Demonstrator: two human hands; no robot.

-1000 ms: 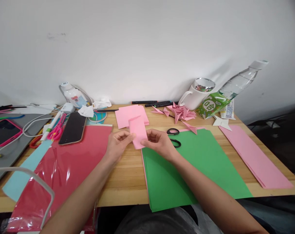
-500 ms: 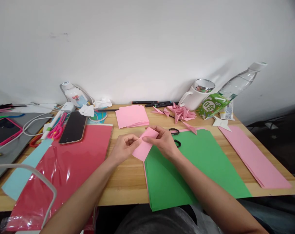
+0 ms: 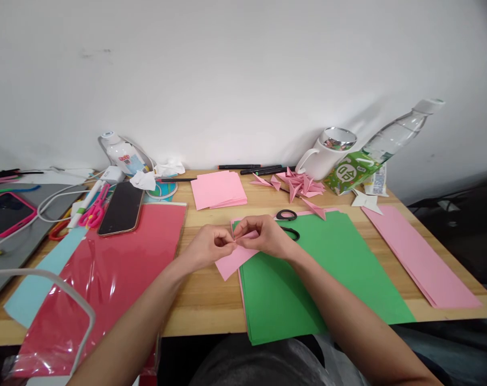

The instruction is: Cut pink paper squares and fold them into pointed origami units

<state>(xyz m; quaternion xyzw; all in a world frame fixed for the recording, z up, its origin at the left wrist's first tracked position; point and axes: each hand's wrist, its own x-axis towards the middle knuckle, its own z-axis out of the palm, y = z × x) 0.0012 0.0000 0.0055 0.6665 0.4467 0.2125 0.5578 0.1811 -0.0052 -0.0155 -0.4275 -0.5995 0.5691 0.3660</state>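
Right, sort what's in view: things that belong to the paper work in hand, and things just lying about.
Seem to belong:
- pink paper, pinched by left hand and right hand
- stack of pink sheets
- folded pink pieces

Apparently just lying about:
- pink-cased phone
- white mug
- clear bottle
- green carton
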